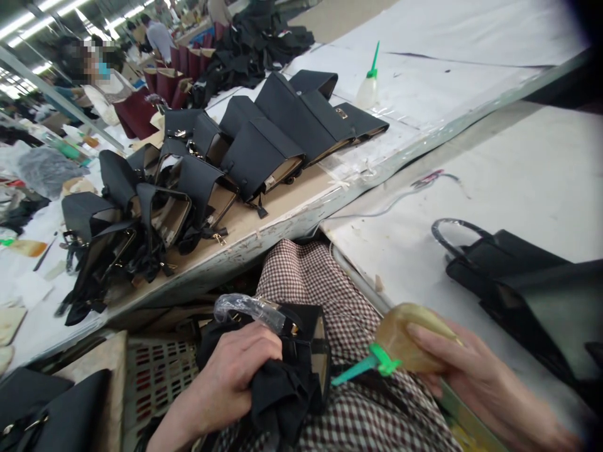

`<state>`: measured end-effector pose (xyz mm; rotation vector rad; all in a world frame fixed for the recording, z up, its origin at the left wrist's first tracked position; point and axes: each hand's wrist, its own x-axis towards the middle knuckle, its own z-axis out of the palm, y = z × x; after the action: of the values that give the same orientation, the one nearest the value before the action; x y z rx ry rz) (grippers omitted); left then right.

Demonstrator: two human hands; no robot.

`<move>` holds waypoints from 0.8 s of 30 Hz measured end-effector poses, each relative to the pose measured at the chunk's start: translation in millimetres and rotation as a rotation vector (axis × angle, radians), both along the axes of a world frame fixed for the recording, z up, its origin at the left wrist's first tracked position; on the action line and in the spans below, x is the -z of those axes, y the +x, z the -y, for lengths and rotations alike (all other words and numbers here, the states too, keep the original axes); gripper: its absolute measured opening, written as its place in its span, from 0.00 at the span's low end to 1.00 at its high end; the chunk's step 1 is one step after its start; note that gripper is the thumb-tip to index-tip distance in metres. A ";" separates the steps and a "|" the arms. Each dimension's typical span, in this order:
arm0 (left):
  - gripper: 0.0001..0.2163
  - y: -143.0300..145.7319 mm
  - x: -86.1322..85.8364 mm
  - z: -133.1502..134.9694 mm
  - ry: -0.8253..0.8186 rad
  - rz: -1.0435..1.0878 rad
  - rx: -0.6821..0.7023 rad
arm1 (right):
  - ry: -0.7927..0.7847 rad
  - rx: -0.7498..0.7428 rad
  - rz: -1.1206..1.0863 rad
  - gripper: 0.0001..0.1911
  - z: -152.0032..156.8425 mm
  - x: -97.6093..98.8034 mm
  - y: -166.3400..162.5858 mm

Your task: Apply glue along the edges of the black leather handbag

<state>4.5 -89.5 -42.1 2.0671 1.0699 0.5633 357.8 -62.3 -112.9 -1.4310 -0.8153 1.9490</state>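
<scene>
My left hand (240, 364) is closed on a black handbag (308, 333) that rests over my lap. The bag has a plastic-wrapped handle (249, 309), and loose black fabric (285, 398) hangs beside my fingers. In my right hand (456, 355) is a glue bottle (409, 333) with yellowish contents and a green nozzle (360, 367). The bottle is tilted, its tip pointing left and down at the bag's edge. Whether the tip touches the bag I cannot tell. My fingers wrap round the bottle's body, the far ones partly hidden behind it.
Several unfinished black bags (264, 150) stand along the bench ahead. Another glue bottle (368, 88) stands behind them. Black bags (513, 270) lie on the right-hand table (405, 251). A plastic crate (160, 383) is at lower left. A co-worker (110, 88) is at far left.
</scene>
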 end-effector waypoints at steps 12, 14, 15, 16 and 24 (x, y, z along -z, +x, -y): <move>0.08 -24.3 -9.3 -5.3 0.182 -0.221 -0.253 | -0.127 0.573 -0.371 0.20 5.0 -17.3 -21.2; 0.07 -28.9 -10.4 -7.8 0.192 -0.183 -0.209 | -0.067 0.515 -0.350 0.22 9.2 -12.6 -19.0; 0.06 -30.1 -9.6 -8.2 0.192 -0.148 -0.174 | -0.043 0.486 -0.339 0.23 11.3 -9.7 -17.7; 0.06 -30.8 -8.1 -7.6 0.198 -0.102 -0.131 | -0.022 0.466 -0.319 0.23 13.3 -7.2 -16.5; 0.08 -22.4 9.1 27.9 0.362 0.022 -0.010 | 0.154 0.289 0.035 0.22 23.3 -11.4 -3.8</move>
<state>-17.9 -117.4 -51.1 2.3584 1.0234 0.8336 354.0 -85.6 -101.4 -1.4081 -0.7121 1.6145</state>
